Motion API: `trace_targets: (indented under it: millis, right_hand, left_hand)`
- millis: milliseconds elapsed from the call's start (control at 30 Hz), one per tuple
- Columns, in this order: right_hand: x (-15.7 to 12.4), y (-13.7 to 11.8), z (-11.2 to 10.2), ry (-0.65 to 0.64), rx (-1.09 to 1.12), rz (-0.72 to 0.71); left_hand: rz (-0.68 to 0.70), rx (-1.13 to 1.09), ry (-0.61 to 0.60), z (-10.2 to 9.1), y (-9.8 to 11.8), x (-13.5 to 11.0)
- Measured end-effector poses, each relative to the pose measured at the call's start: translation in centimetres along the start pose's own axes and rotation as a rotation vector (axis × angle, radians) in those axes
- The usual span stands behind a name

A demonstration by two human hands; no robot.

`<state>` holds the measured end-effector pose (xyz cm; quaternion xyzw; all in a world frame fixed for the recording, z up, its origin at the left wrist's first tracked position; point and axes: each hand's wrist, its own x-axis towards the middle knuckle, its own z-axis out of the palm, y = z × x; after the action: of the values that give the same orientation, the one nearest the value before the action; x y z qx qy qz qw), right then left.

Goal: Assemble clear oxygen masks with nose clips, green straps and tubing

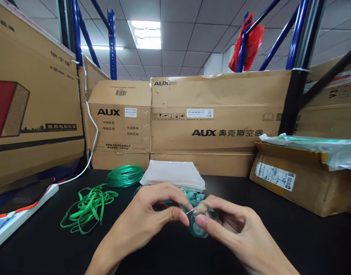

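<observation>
A small see-through green oxygen mask (198, 228) is held up in front of me at the centre, over the black tabletop. My left hand (152, 210) pinches its left edge between thumb and fingers, by a thin pale strip (190, 211). On the opposite side, my right hand (228, 219) grips the mask with the thumb pressed on its front and the fingers behind. Fingers cover much of its shape. Just beyond the hands lie more clear green plastic pieces (194, 194), partly hidden, in front of a stack of white sheets or bags (173, 173).
Loose green elastic straps (88, 208) and a coil of green tubing (125, 175) lie to the left. A white power strip (26, 215) with a dark phone-like slab (25, 196) is farther left. An open carton (301, 183) stands right; cardboard panels (206, 145) wall the back.
</observation>
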<state>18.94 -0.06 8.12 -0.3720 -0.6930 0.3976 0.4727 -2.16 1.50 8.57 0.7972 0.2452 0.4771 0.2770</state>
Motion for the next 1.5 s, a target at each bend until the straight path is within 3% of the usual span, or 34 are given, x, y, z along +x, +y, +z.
trace_targets:
  millis: [233, 500, 867, 1100, 1300, 1500]
  right_hand:
    - [0.0, 0.3, 0.5, 0.09, -0.086, -0.092]
    - [-0.1, 0.2, 0.0, 0.074, -0.097, -0.148]
    - [-0.2, -0.2, -0.8, -0.004, -0.027, -0.135]
    - [-0.5, -0.3, -0.8, -0.079, 0.001, -0.058]
    - [-0.4, -0.4, -1.0, -0.258, 0.068, -0.06]
    - [-0.3, -0.1, -1.0, -0.26, 0.176, -0.073]
  left_hand:
    - [-0.065, -0.013, 0.025, 0.3, 0.3, 0.0]
    - [-0.092, -0.1, 0.018, 0.7, 0.5, -0.1]
    - [-0.075, -0.12, -0.003, 0.7, 0.8, -0.3]
    - [-0.009, 0.034, -0.008, 0.3, 0.6, -0.3]
    - [0.069, -0.048, -0.066, 0.3, 0.7, -0.6]
    - [0.107, -0.008, -0.056, 0.4, 0.9, -0.5]
